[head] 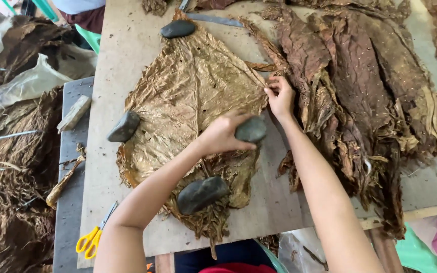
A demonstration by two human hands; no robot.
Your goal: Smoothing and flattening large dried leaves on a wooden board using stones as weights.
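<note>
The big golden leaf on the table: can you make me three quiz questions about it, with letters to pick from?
1. Where are the yellow-handled scissors?
A. On top of the leaf
B. At the table's near left edge
C. In the right hand

2. How many dark stones are on or at the golden leaf?
A. Two
B. Four
C. Six

3. What is the left hand doing?
A. Holding a stone on the leaf
B. Resting flat on the table
C. Cutting with scissors

Answers:
1. B, they lie near the table's left corner, away from the leaf.
2. B, one at the top, one at the left edge, one near the stem and one under the left hand.
3. A, its fingers wrap a stone, while the right hand pinches the leaf's edge.
</note>
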